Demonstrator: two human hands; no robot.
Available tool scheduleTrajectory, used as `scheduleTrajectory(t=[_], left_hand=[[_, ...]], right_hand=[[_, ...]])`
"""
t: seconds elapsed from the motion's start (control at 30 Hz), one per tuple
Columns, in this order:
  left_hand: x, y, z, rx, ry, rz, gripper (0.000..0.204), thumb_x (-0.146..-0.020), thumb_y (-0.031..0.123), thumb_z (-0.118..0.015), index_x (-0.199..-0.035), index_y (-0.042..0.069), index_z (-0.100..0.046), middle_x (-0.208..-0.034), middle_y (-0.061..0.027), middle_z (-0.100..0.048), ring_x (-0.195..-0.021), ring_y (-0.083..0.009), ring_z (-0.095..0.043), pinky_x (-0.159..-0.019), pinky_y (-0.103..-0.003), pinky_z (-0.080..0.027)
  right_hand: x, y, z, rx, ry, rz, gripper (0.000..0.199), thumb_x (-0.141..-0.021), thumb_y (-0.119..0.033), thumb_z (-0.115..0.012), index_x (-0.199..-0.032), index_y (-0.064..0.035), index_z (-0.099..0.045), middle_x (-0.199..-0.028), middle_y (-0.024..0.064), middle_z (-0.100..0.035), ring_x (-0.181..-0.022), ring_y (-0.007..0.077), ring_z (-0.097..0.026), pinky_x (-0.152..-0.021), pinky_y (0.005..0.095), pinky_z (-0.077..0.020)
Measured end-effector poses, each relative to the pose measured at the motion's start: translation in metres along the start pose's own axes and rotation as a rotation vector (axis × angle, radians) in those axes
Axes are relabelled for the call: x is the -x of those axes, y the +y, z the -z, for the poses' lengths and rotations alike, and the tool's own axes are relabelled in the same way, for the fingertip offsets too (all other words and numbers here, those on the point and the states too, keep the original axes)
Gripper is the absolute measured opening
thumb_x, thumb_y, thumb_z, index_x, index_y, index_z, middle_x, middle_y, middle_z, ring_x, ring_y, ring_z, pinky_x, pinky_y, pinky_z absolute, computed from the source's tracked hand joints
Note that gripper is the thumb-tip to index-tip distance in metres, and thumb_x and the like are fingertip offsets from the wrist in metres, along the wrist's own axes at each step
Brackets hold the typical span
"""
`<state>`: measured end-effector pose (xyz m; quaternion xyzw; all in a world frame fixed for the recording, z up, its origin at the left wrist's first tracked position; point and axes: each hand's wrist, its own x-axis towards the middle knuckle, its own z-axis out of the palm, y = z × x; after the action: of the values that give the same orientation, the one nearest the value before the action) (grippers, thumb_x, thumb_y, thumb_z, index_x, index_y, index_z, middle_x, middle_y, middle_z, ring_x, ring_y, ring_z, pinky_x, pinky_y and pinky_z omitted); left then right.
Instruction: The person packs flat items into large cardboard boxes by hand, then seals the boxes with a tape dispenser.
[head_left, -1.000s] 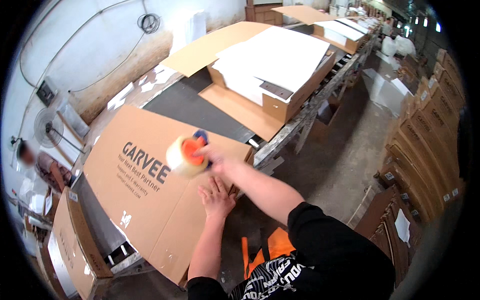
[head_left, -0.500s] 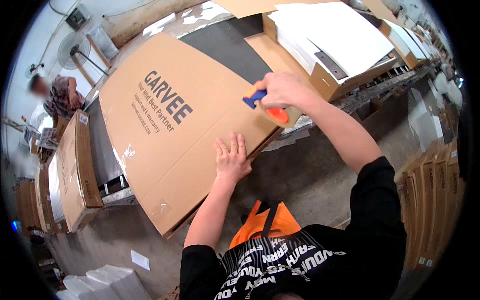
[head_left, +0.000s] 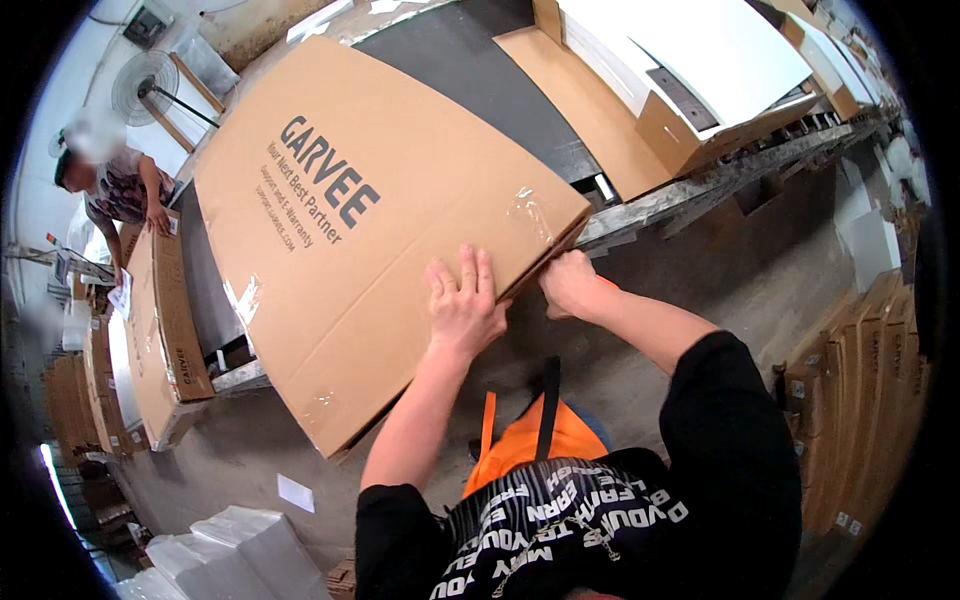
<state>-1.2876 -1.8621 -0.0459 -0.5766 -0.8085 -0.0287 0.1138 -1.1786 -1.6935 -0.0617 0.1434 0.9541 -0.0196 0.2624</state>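
"In the head view, where's the cardboard box [head_left: 375, 240]?"
"Lying on the dark worktop [head_left: 480, 75], its near edge overhanging, clear tape [head_left: 525, 206] at its right corner."
"And the hands?"
"The left hand [head_left: 466, 312] lies flat on the box top, fingers extended. The right hand [head_left: 570, 285] is curled at the near side, by that corner; I can't tell what it grips."
"Beyond?"
"An open carton [head_left: 672, 138] with white sheets [head_left: 710, 50]."
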Motion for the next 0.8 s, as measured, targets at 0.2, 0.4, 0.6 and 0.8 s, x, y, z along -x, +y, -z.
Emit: scheduleTrajectory(t=[0.2, 0.4, 0.6, 0.8], left_hand=[[0.030, -0.038, 0.017, 0.093, -0.069, 0.042, 0.090, -0.073, 0.043, -0.075, -0.144, 0.002, -0.037, -0.147, -0.0216, -0.039, -0.127, -0.0499, -0.042, -0.109, -0.055, -0.034], [0.212, -0.151, 0.067, -0.001, -0.259, 0.081, 0.095, -0.069, 0.045, -0.079, -0.140, -0.004, -0.039, -0.143, -0.0284, -0.040, -0.133, -0.0462, -0.037, -0.115, -0.049, -0.027], [0.289, -0.202, 0.041, 0.101, 0.140, 0.056, 0.085, -0.066, 0.049, -0.079, -0.126, -0.006, -0.054, -0.129, -0.0284, -0.054, -0.120, -0.0427, -0.054, -0.105, -0.048, -0.041], [0.284, -0.202, 0.032, 0.257, 0.210, 0.064, 0.079, -0.066, 0.041, -0.078, -0.124, -0.008, -0.055, -0.129, -0.0294, -0.054, -0.120, -0.0437, -0.052, -0.107, -0.052, -0.037]], right_hand=[[0.043, -0.055, -0.038, -0.331, 0.081, -0.088, 0.059, -0.068, -0.032, -0.069, -0.123, -0.0129, -0.059, -0.123, 0.0234, -0.051, -0.106, 0.0389, -0.059, -0.088, 0.0455, -0.0515], [0.133, -0.110, -0.014, -0.614, 0.266, -0.103, 0.065, -0.070, -0.029, -0.064, -0.132, -0.0147, -0.055, -0.125, 0.0149, -0.054, -0.114, 0.0356, -0.056, -0.093, 0.0434, -0.0480], [0.071, -0.305, 0.143, -0.407, 0.588, 0.075, 0.041, -0.072, -0.029, -0.061, -0.108, -0.0097, -0.067, -0.103, 0.0174, -0.066, -0.088, 0.0344, -0.067, -0.079, 0.0457, -0.0540], [0.042, -0.362, 0.167, -0.180, 0.191, 0.102, 0.031, -0.056, -0.029, -0.068, -0.069, -0.0007, -0.069, -0.073, 0.0215, -0.067, -0.072, 0.0367, -0.068, -0.069, 0.0430, -0.0565]])
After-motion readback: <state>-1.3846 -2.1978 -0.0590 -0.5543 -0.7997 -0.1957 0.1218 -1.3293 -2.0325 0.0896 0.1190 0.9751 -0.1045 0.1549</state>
